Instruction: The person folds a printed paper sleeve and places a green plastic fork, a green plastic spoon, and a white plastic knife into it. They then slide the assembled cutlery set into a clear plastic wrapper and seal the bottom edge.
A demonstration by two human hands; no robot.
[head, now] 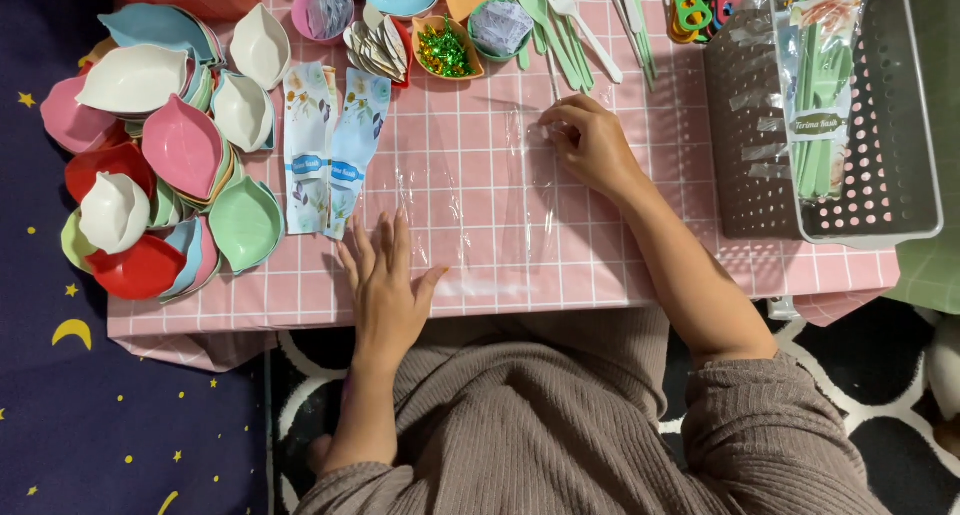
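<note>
On a pink checked surface (640, 265), a seated person is flattening a clear plastic sleeve (490, 190) that is lying at the middle of the cloth. Their left hand (385, 280) is resting open, fingers spread and palm down, at the sleeve's near left corner, while the right hand (590, 140) is pinching the sleeve's far right edge between thumb and fingertips. Two flowered paper cards (330, 145) are lying just left of the sleeve, beside a heap of leaf-shaped bowls (165, 155) in several colours. Pale green forks (560, 20) are sitting beyond the sleeve, and a grey slotted basket (900, 125) is holding packed cutlery at right.
</note>
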